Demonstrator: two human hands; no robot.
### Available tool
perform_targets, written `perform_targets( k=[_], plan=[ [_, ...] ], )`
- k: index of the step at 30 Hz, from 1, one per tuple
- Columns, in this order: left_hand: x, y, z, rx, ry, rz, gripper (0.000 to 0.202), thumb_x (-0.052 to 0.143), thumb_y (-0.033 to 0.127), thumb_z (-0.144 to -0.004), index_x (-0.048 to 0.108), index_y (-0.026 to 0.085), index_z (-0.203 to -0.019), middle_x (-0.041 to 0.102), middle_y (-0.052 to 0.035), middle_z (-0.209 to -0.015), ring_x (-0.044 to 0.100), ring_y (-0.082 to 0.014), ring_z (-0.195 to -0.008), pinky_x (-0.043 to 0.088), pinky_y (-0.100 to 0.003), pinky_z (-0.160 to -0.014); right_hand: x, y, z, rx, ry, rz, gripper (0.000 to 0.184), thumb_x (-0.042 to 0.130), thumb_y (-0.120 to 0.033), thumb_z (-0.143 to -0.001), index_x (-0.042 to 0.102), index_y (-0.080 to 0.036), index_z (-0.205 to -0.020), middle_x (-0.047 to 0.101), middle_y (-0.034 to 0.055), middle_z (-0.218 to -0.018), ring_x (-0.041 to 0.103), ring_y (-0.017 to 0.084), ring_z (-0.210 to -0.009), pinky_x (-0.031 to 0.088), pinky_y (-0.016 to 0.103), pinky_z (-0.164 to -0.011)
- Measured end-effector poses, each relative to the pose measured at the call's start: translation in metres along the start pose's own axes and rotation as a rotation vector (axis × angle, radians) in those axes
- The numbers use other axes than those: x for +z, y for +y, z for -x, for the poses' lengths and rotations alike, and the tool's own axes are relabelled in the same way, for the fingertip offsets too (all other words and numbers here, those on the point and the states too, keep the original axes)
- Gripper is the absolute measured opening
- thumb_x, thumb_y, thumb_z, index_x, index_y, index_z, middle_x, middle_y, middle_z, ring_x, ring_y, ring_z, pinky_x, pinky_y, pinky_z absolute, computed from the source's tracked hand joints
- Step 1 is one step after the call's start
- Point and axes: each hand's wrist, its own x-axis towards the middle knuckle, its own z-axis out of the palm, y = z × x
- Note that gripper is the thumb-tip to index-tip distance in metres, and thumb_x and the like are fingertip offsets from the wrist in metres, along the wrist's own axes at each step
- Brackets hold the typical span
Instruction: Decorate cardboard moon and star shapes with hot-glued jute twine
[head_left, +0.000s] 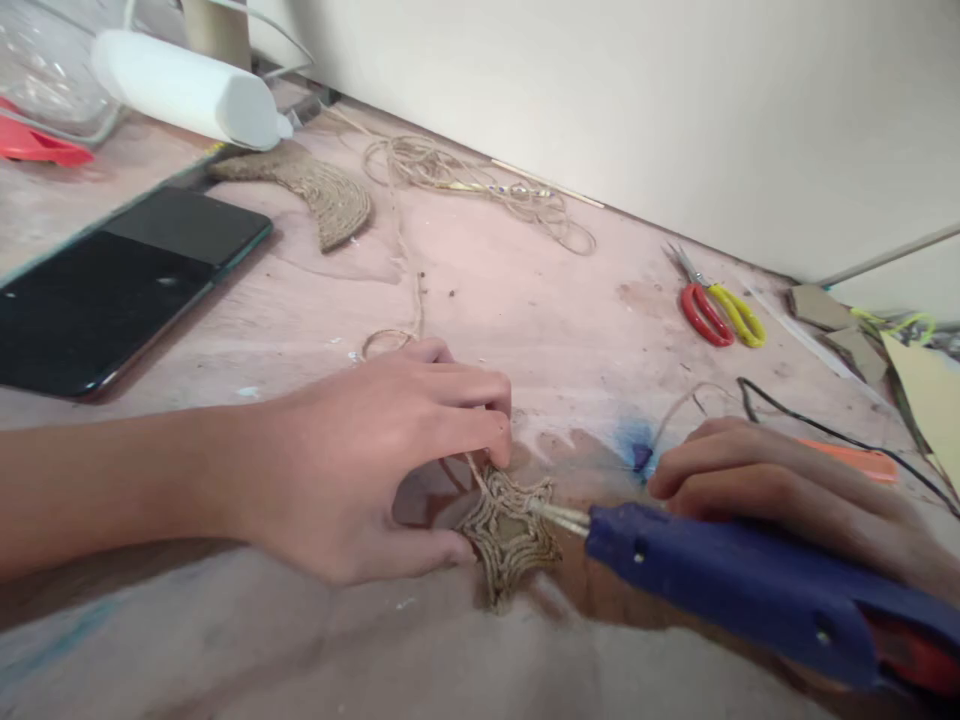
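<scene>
In the head view, two hands of the person work on a worn pinkish table (525,290). The left hand (375,460) comes in from the left. Its fingers are bent, and the thumb and the fingertips grip one small twine star (510,535), which lies flat on the table at the near centre. One thin twine strand (411,270) runs from the star, under the fingers, toward the far side.

The right hand (787,490) comes in from the right and is closed around one blue glue gun (750,590). The fingers lie over the far side of its body. The metal nozzle (559,516) points left and touches the right edge of the star. One black cord (825,430) lies on the table just behind this hand.

On the far left lies one black smartphone (112,290) with a dark screen. Behind it are one white tube (187,90) on its side and one crescent shape (315,190) covered with twine. One loose twine bundle (465,180) lies near the wall. On the far right there is one pair of scissors (720,310), with one red handle and one yellow handle, well apart from the hands. Two cardboard scraps (821,308) lie to the right of it.
</scene>
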Motion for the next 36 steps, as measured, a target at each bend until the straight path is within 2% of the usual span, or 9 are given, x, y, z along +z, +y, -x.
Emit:
perform_targets(
  k=[3,6,12,15,17,21,27,33,36],
  plan=[
    [-0.006,0.007,-0.004,-0.036,-0.049,-0.016,0.036,0.098,0.025,-0.101,0.07,0.028,-0.124,0.082,-0.0001,-0.124,0.08,-0.0268,-0.106,0.044,-0.045,-0.099,0.017,0.0,-0.002,-0.063,-0.034,-0.039,0.035,0.051,-0.034,-0.14,0.071,-0.027,-0.113,0.083,0.0022,-0.092,0.079,0.02,-0.07,0.062,0.04,-0.069],
    [-0.008,0.011,-0.008,-0.048,-0.049,-0.018,0.037,0.098,0.022,-0.097,0.069,0.029,-0.12,0.084,-0.0005,-0.123,0.08,-0.0277,-0.104,0.045,-0.045,-0.098,0.027,0.005,0.001,-0.081,-0.021,0.007,0.028,0.06,-0.031,-0.138,0.068,-0.027,-0.111,0.08,0.0006,-0.089,0.074,0.019,-0.067,0.055,0.041,-0.066],
    [-0.004,0.006,-0.006,-0.043,-0.057,0.007,0.035,0.093,0.021,-0.098,0.067,0.029,-0.12,0.081,0.0016,-0.121,0.079,-0.0263,-0.103,0.043,-0.045,-0.098,0.026,0.008,0.006,-0.089,-0.03,0.032,0.028,0.065,-0.035,-0.137,0.066,-0.026,-0.111,0.078,0.0,-0.089,0.071,0.018,-0.067,0.056,0.041,-0.07],
    [-0.001,0.003,-0.004,-0.003,-0.006,0.023,0.033,0.089,0.023,-0.1,0.066,0.03,-0.123,0.08,0.0014,-0.122,0.077,-0.0264,-0.101,0.041,-0.045,-0.096,0.024,0.009,0.006,-0.084,-0.051,0.029,0.032,0.055,-0.034,-0.14,0.066,-0.026,-0.112,0.079,0.001,-0.09,0.072,0.018,-0.069,0.056,0.04,-0.07],
    [-0.001,0.004,-0.004,-0.013,-0.012,0.011,0.034,0.091,0.023,-0.1,0.066,0.03,-0.122,0.08,0.0012,-0.122,0.076,-0.0267,-0.101,0.041,-0.046,-0.096,0.024,0.008,0.006,-0.083,-0.052,0.038,0.034,0.05,-0.032,-0.141,0.066,-0.027,-0.113,0.08,0.0019,-0.091,0.073,0.019,-0.07,0.056,0.04,-0.07],
    [-0.005,0.009,-0.006,-0.072,-0.084,-0.033,0.038,0.097,0.023,-0.101,0.067,0.03,-0.123,0.082,0.0013,-0.125,0.079,-0.027,-0.107,0.045,-0.047,-0.1,0.025,0.007,0.007,-0.078,-0.051,0.067,0.032,0.053,-0.034,-0.141,0.067,-0.027,-0.112,0.079,0.0017,-0.089,0.072,0.019,-0.068,0.055,0.041,-0.069],
    [-0.007,0.011,-0.008,-0.051,-0.07,-0.029,0.039,0.098,0.023,-0.096,0.068,0.03,-0.119,0.082,0.0019,-0.121,0.078,-0.0264,-0.1,0.043,-0.046,-0.095,0.026,0.006,0.009,-0.108,-0.05,0.103,0.022,0.062,-0.026,-0.136,0.069,-0.026,-0.115,0.079,0.0018,-0.092,0.072,0.02,-0.07,0.059,0.042,-0.072],
    [-0.007,0.009,-0.006,-0.05,-0.068,-0.037,0.043,0.105,0.023,-0.095,0.069,0.028,-0.119,0.08,0.0026,-0.12,0.079,-0.0251,-0.102,0.046,-0.047,-0.099,0.026,0.005,0.009,-0.124,-0.03,0.123,0.034,0.059,-0.041,-0.14,0.068,-0.023,-0.113,0.075,0.0012,-0.091,0.069,0.017,-0.074,0.058,0.039,-0.073],
    [-0.005,0.006,-0.005,-0.044,-0.073,-0.032,0.039,0.101,0.024,-0.098,0.068,0.028,-0.119,0.08,0.0023,-0.12,0.08,-0.0251,-0.103,0.047,-0.046,-0.099,0.025,0.004,0.009,-0.116,-0.028,0.125,0.037,0.063,-0.049,-0.139,0.068,-0.023,-0.113,0.074,0.0007,-0.091,0.069,0.016,-0.076,0.058,0.038,-0.073]
  ],
)
